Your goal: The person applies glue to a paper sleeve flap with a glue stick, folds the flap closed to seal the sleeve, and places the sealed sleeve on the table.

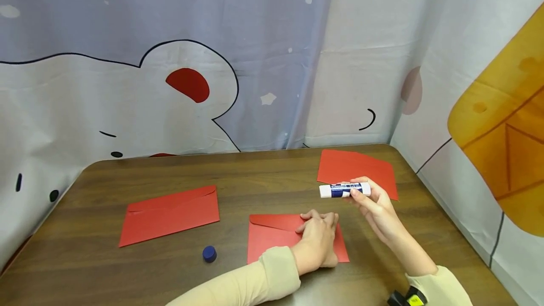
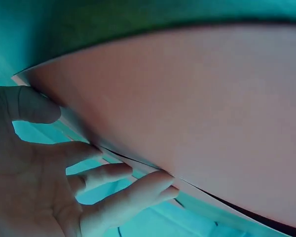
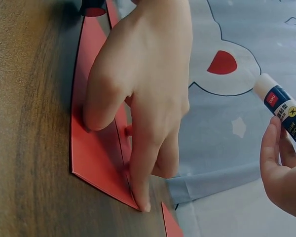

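Note:
A red envelope (image 1: 272, 244) lies near the front middle of the table. My left hand (image 1: 318, 240) rests on its right part; the fingertips touch along the flap's edge, and in the left wrist view the fingers of this hand (image 2: 123, 197) are extended against the envelope's surface (image 2: 197, 113). To the right, above the table, my right hand (image 1: 376, 209) holds a white and blue glue stick (image 1: 345, 190) between thumb and fingers. The glue stick (image 3: 283, 108) also shows uncapped in the right wrist view. A round blue cap (image 1: 209, 253) sits left of the envelope.
Another red envelope (image 1: 170, 216) lies at the left of the wooden table (image 1: 263, 178). A third red envelope (image 1: 357, 166) is at the back right, partly behind the right hand. A printed curtain (image 1: 272, 60) hangs along the table's back and sides.

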Tool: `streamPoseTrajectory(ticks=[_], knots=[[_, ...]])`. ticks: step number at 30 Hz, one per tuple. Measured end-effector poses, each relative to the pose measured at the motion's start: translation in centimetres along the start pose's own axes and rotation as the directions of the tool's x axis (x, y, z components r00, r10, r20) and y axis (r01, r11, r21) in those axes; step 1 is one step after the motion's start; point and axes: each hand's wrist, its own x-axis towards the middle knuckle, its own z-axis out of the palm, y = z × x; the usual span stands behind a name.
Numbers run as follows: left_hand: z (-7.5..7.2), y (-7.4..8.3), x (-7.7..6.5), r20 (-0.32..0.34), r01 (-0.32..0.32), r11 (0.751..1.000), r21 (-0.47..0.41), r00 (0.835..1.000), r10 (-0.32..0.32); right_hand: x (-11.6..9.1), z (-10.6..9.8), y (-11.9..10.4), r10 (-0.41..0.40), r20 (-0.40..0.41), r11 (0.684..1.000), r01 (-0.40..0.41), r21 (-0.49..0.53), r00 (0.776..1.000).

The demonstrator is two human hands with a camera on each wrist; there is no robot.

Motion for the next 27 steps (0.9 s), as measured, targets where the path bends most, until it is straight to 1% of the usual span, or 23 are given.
streamPoseTrajectory(ticks=[4,9,12,14,17,19,21,22,24,26,27], knots=[[0.4,-0.1,-0.1,-0.025,0.002,1.0,-0.02,1.0,-0.003,-0.1,-0.1,0.1,0.0,-0.009,1.0,0.0,-0.001,1.0],[0.8,-0.6,-0.3,-0.082,-0.012,0.996,-0.089,0.997,0.005,-0.1,-0.2,0.3,-0.003,-0.007,1.0,0.003,0.001,1.0],[0.7,-1.3,-0.3,-0.075,-0.051,0.992,-0.118,0.996,0.042,-0.1,-0.2,0.3,-0.009,-0.004,1.0,0.009,0.004,1.0],[0.5,-2.1,-0.2,-0.051,-0.082,0.982,-0.17,0.996,0.074,-0.1,-0.2,0.2,-0.01,-0.007,1.0,0.01,0.001,1.0],[0.4,-4.0,-0.1,-0.003,-0.129,0.95,-0.283,0.991,0.134,0.0,-0.2,0.2,-0.013,-0.006,1.0,0.013,-0.002,1.0],[0.5,-5.2,-0.2,0.01,-0.164,0.914,-0.371,0.983,0.181,-0.1,-0.2,0.1,-0.017,-0.004,1.0,0.017,0.001,1.0],[0.8,-6.0,-0.6,-0.004,-0.195,0.879,-0.436,0.977,0.214,-0.2,-0.3,0.0,-0.023,-0.005,1.0,0.023,0.002,1.0],[0.9,-6.3,-0.9,-0.021,-0.207,0.861,-0.465,0.975,0.223,-0.2,-0.3,0.0,-0.024,-0.004,1.0,0.024,0.002,1.0],[1.3,-6.5,-1.5,-0.049,-0.204,0.831,-0.518,0.977,0.209,-0.2,-0.4,-0.1,-0.026,-0.006,1.0,0.026,-0.007,1.0],[1.4,-6.4,-2.0,-0.053,-0.167,0.816,-0.553,0.985,0.165,-0.3,-0.6,-0.1,-0.026,-0.01,1.0,0.026,-0.016,1.0],[1.3,-6.2,-2.2,-0.039,-0.135,0.812,-0.568,0.99,0.137,-0.3,-0.7,-0.1,-0.028,-0.01,0.999,0.028,-0.017,1.0]])
